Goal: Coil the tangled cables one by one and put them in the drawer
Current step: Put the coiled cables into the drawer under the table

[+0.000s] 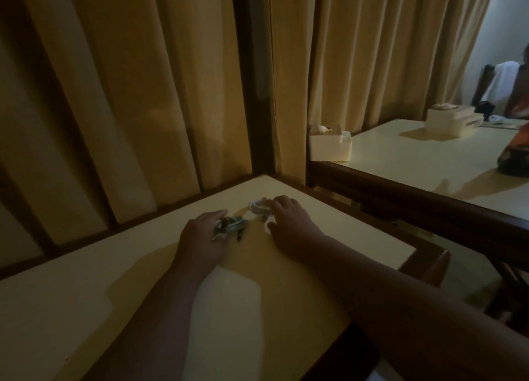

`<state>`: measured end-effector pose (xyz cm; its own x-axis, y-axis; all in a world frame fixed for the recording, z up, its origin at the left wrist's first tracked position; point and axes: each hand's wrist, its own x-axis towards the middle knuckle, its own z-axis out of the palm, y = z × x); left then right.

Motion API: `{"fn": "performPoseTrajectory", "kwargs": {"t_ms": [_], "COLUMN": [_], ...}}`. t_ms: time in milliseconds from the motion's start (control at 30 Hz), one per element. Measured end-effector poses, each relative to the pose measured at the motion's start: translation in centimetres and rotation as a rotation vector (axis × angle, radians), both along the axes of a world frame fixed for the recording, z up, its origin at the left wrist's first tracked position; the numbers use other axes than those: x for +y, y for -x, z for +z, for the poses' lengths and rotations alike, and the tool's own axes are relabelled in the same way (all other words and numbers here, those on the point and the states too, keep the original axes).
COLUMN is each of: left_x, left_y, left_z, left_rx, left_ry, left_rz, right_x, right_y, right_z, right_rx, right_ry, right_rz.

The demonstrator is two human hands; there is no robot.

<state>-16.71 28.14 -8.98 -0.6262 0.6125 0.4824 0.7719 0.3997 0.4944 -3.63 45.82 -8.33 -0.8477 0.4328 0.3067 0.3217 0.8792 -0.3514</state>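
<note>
Two small cable bundles lie on the pale yellow table [86,309] in dim light. A dark grey-green coiled cable [233,223] sits under the fingers of my left hand [203,237], which curl round its left side. Just to the right, a white cable bundle [259,206] lies on the table, and my right hand [289,220] grips its right edge with curled fingers. A short dark plug end pokes out below the grey-green coil. No drawer is in sight.
Yellow curtains [143,94] hang close behind the table. A second table [429,157] stands to the right across a gap, carrying a white box [329,147] and a white stacked organiser [452,120]. A chair with white cloth [501,80] is far right.
</note>
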Motion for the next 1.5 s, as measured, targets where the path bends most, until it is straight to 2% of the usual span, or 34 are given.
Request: {"fn": "performPoseTrajectory", "kwargs": {"t_ms": [367, 733, 1000, 1133, 1367, 1500], "left_x": [0.5, -1.9, -6.2, -7.2, -5.0, -2.7], "left_y": [0.3, -4.1, -12.5, -18.1, -26.8, -28.6], "left_z": [-0.3, 0.8, 4.6, 5.9, 3.4, -0.2], "left_rx": [0.013, 0.029, 0.154, 0.14, 0.124, 0.119], "left_ry": [0.028, 0.053, 0.037, 0.063, 0.165, 0.204], "left_rz": [0.021, 0.012, -0.174, -0.364, -0.698, -0.726], "right_x": [0.8, -0.4, -1.3, -1.6, -1.4, -0.8], "right_y": [1.7, -4.8, -17.9, -25.6, -33.2, -33.5], "right_z": [0.2, 1.3, 4.4, 4.4, 1.9, 0.1], "right_rx": [-0.018, -0.005, 0.204, 0.213, 0.097, -0.008], "right_ry": [-0.066, -0.161, -0.054, 0.006, 0.085, 0.071], "right_rz": [0.018, 0.101, 0.048, 0.081, 0.087, -0.008]}}
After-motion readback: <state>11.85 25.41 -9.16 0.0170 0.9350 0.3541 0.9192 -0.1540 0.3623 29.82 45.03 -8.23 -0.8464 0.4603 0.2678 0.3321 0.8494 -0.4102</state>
